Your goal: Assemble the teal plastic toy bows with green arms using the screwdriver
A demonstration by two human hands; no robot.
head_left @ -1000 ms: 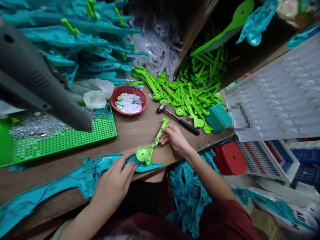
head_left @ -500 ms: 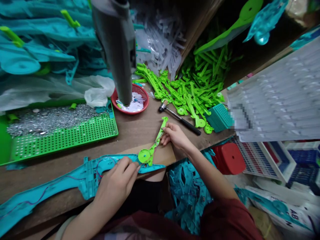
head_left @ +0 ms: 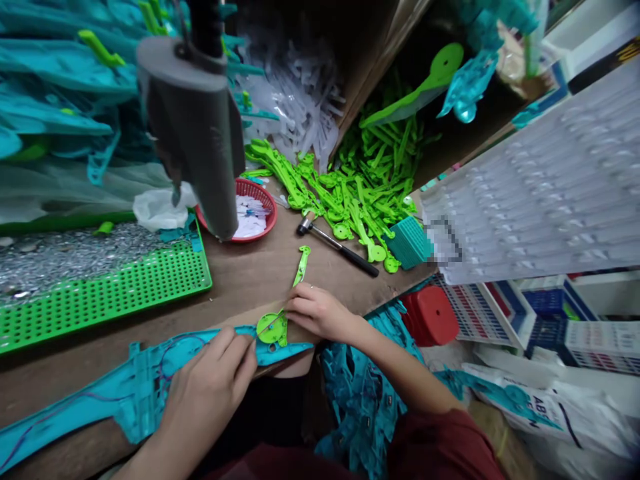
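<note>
A long turquoise plastic shell piece, with a dark wire along its inside, lies across the table's front edge. On its right end rests a bright green lever with a round disc at its lower end. A thin wire stretches across the disc between my hands. My left hand lies over the shell just left of the disc, thumb and fingers pinched on the wire. My right hand is closed against the lever just above the disc, its fingertips at the wire's other end.
A hammer lies behind my right hand, before a heap of green levers. A red basket holds white pieces. At left stands a green perforated tray with small metal parts. A grey hanging tool juts into the space above the table.
My right hand has slid down the lever from near its top to just above the disc. The wire now crosses the disc. The view has shifted slightly to the right.
</note>
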